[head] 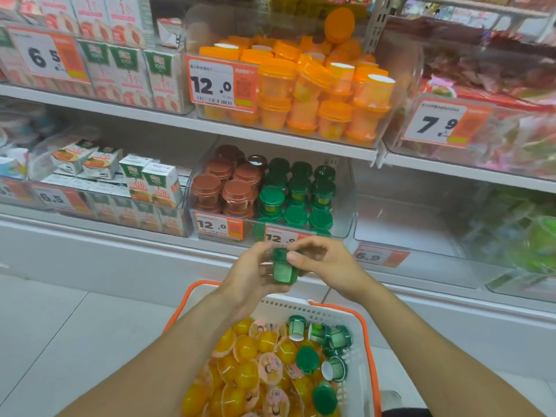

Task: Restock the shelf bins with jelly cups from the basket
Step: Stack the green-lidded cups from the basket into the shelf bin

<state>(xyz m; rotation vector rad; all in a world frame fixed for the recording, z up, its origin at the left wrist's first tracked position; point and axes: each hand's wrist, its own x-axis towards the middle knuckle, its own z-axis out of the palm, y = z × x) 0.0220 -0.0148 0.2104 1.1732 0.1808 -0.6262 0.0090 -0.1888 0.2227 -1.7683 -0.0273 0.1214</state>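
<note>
A green jelly cup (283,267) sits between both hands, just above the basket and in front of the lower shelf's edge. My left hand (251,273) grips its body from the left. My right hand (323,263) pinches its lid end with thumb and fingers. Below, the white basket with orange rim (365,341) holds several green cups (307,359) on its right side and many yellow jelly cups (245,350) on its left. The clear lower bin (346,203) holds brown-lidded cups (237,189) at left and green-lidded cups (296,188) at right.
A clear upper bin (400,94) is piled with orange jelly cups (304,94). Juice cartons (150,182) fill bins to the left on both shelves. A clear bin (421,227) stands right of the green cups. Price tags hang along the shelf fronts. White floor tiles lie at left.
</note>
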